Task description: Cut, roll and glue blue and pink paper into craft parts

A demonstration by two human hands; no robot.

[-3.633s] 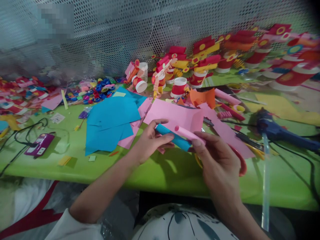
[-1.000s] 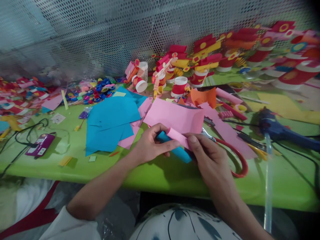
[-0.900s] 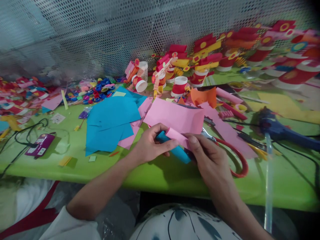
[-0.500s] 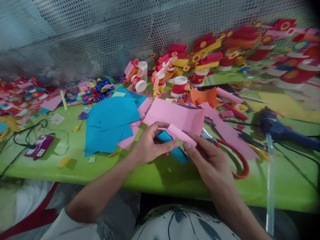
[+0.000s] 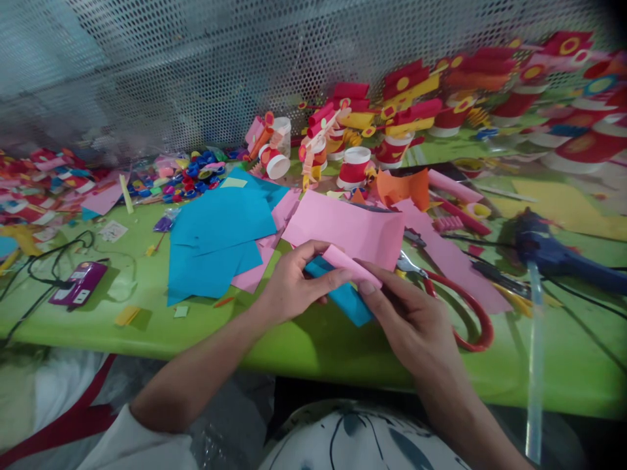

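In the head view, a small pink paper roll (image 5: 353,267) is held at a slant between my two hands. My left hand (image 5: 300,277) pinches its upper left end, with the thumb laid along the near side. The fingers of my right hand (image 5: 409,303) close on the lower right end. Just under the roll a strip of blue paper (image 5: 349,305) slopes down to the right; whether it is held or lies on the table I cannot tell. Scissors with red handles (image 5: 473,307) lie beside my right hand. A pink paper sheet (image 5: 345,225) lies behind both hands.
Blue paper sheets (image 5: 220,225) lie left on the green table (image 5: 161,326). A blue glue gun (image 5: 553,248) with a clear glue stick (image 5: 535,365) is at the right. Paper-covered cups (image 5: 354,166) stand at the back. A purple power adapter (image 5: 78,284) with cables sits left.
Both hands keep their grip on the pink roll. The roll has tilted slightly, and the blue strip now shows more of its surface, close against it. The view has shifted a little.
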